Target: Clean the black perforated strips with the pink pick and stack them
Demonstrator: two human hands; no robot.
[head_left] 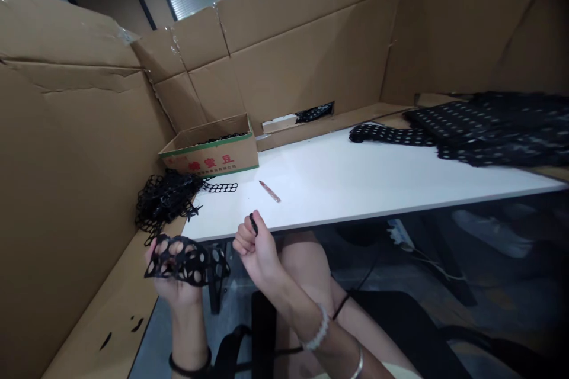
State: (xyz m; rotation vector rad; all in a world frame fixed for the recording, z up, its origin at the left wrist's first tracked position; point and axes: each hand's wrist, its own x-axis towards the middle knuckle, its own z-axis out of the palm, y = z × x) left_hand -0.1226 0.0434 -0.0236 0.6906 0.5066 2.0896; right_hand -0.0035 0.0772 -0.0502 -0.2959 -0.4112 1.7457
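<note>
My left hand is closed on a black perforated strip, full of round holes, and holds it up in front of the table's near edge. To its right, my right hand is in a fist. A small black scrap sticks out between its thumb and fingers. The two hands are apart, and the strip's free end hangs toward the right hand. Beyond them, a slim pinkish pointed tool lies on the white table; its kind is unclear.
A tangled heap of black netting lies at the left, with a holed piece beside it. Behind stands an open carton holding black material. Dotted black sheets are piled at the right. Cardboard walls enclose the table.
</note>
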